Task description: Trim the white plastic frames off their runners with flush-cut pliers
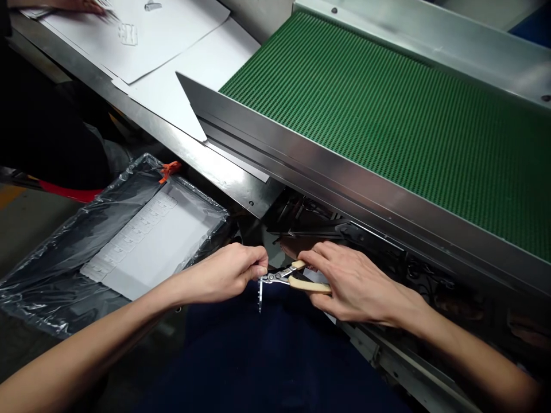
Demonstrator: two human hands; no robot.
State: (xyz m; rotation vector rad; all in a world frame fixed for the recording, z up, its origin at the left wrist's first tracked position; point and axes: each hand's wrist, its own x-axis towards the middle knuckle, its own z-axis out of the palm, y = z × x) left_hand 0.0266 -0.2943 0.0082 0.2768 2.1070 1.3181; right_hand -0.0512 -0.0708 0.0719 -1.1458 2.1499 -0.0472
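Observation:
My left hand pinches a small toothed strip of bright metal, which hangs down below my fingers. My right hand grips a pair of cutting pliers with cream handles. The steel jaws of the pliers reach left and meet the metal strip at its top, close to my left fingertips. The exact spot where the jaws bite is partly hidden by my fingers. Both hands are over my dark blue lap.
To the left lies a plastic-wrapped dark tray holding a white sheet of stamped parts, with an orange tie at its corner. Above stands a conveyor with a green belt and steel side rail. A co-worker's hand rests on white paper at the top left.

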